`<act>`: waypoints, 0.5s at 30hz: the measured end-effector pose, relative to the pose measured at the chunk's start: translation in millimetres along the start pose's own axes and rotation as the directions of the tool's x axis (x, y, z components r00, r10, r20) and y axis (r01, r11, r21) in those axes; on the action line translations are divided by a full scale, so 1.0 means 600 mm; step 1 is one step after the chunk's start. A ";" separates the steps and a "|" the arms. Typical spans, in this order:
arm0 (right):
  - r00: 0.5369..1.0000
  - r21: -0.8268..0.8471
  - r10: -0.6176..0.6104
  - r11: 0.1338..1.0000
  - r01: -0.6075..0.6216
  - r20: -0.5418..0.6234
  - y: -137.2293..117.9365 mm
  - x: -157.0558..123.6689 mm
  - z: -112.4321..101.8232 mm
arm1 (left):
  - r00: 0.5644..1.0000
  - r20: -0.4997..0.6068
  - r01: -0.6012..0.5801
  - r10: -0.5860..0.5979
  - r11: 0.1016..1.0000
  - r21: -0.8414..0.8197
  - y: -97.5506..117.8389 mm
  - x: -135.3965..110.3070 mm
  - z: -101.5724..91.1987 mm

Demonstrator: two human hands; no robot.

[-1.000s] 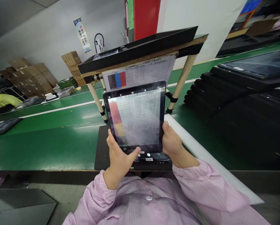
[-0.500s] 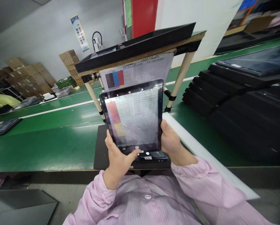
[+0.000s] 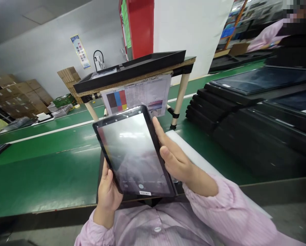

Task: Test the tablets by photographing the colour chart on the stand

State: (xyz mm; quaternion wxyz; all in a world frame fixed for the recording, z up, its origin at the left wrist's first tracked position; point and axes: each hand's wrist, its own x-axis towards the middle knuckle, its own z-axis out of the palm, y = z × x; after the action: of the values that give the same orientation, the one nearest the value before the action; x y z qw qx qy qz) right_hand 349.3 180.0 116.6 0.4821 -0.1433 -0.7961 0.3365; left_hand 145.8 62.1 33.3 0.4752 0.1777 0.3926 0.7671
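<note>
While the left hand [image 3: 109,195] curls its fingers around the lower left edge of the tablet [image 3: 135,155], the right hand [image 3: 180,163] clasps the right edge, fingers slightly parted; the tablet tilts above the near side of the green bench [image 3: 50,181].

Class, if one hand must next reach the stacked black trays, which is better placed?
Probably the right hand: it is at the right edge of the tablet, nearer the trays; the left hand grips the opposite edge, farther away.
</note>
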 end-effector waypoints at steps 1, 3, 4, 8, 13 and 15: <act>1.000 -0.029 -0.017 0.999 0.017 0.002 0.001 0.005 -0.002 | 1.000 0.004 0.016 -0.016 1.000 -0.002 -0.003 -0.001 -0.004; 1.000 -0.066 -0.007 0.998 0.006 -0.010 0.007 0.008 0.000 | 0.999 0.011 0.032 -0.032 0.999 0.015 -0.008 -0.003 -0.013; 1.000 -0.078 0.016 0.997 -0.018 -0.016 0.012 0.008 0.003 | 0.999 0.008 0.031 -0.031 0.999 0.027 -0.011 -0.005 -0.017; 0.990 -0.042 0.137 0.990 -0.136 0.012 0.039 -0.001 0.024 | 0.999 -0.040 0.016 -0.014 0.998 0.054 -0.013 -0.018 -0.028; 0.955 0.239 0.294 0.925 -0.294 0.034 0.093 -0.021 0.030 | 0.986 -0.139 0.106 -0.096 0.992 0.067 0.028 -0.022 -0.051; 0.908 0.286 0.416 0.877 -0.386 -0.047 0.121 -0.041 0.020 | 0.969 -0.200 0.163 -0.143 0.983 0.087 0.048 -0.013 -0.071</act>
State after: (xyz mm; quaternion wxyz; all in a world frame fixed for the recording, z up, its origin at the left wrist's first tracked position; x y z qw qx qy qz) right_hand 344.3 214.6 47.4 0.4587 -0.2560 -0.6687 0.5262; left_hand 105.0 30.2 29.4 0.4828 0.0961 0.4883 0.7206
